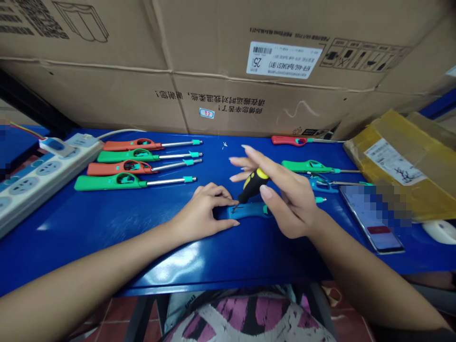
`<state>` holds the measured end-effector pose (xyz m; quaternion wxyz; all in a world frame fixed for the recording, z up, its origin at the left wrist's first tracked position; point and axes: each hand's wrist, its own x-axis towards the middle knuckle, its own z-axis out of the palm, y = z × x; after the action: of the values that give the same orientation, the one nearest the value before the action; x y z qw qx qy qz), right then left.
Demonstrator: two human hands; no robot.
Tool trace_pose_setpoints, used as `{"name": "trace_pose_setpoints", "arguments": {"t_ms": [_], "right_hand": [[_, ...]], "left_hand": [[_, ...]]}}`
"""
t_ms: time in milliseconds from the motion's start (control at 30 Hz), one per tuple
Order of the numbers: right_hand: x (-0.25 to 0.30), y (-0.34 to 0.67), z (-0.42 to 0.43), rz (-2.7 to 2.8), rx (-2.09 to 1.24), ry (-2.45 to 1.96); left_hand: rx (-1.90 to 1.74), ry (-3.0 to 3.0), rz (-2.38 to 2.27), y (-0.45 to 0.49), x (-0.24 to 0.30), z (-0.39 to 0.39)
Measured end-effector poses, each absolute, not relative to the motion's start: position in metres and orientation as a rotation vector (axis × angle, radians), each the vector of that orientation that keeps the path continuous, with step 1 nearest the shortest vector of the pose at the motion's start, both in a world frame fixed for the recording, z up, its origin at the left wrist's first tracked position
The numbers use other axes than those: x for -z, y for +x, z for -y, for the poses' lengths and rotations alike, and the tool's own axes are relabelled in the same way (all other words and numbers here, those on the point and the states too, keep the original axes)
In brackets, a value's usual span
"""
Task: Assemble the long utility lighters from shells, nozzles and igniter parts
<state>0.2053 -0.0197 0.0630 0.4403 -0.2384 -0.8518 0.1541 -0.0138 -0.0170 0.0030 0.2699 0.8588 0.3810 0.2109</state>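
Observation:
A blue gas lighter [249, 210] lies on the table in front of me, its handle end toward the left. My left hand [204, 211] pinches that end, thumb on the near side and fingers on the far side. A short screwdriver [252, 184] with a black and yellow handle stands tilted over the lighter, its tip down at the handle end. My right hand [288, 194] has the screwdriver's handle between thumb and fingers, the fingers fairly straight. This hand hides the middle of the lighter; part of its nozzle [320, 200] shows to the right.
Several red and green lighters [119, 182] lie in a row at left, beside a white power strip [39, 175]. At right are more lighters [308, 166], a phone [372, 218], a yellow-taped parcel [402, 161] and a white mouse [440, 232]. A large cardboard box [213, 47] stands behind.

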Motion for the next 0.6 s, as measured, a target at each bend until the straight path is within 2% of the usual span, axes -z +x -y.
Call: {"name": "trace_pose_setpoints", "arguments": {"t_ms": [167, 367, 533, 600], "right_hand": [[-0.0621, 0.2040, 0.0175, 2.005, -0.115, -0.515], [-0.0641, 0.2035, 0.0191, 2.106, -0.363, -0.543], [-0.0557, 0.2005, 0.0147, 1.947, -0.175, -0.521], [-0.0549, 0.2009, 0.0161, 1.988, -0.218, -0.540]], "left_hand": [[-0.552, 2.332, -1.052, -0.0142, -0.0016, 0.0174], [-0.571, 2.331, -1.043, -0.0144, -0.0005, 0.0175], [-0.547, 2.329, -1.054, -0.0146, -0.0015, 0.0176], [-0.552, 2.321, -1.051, -0.0148, -0.0015, 0.0178]]}}
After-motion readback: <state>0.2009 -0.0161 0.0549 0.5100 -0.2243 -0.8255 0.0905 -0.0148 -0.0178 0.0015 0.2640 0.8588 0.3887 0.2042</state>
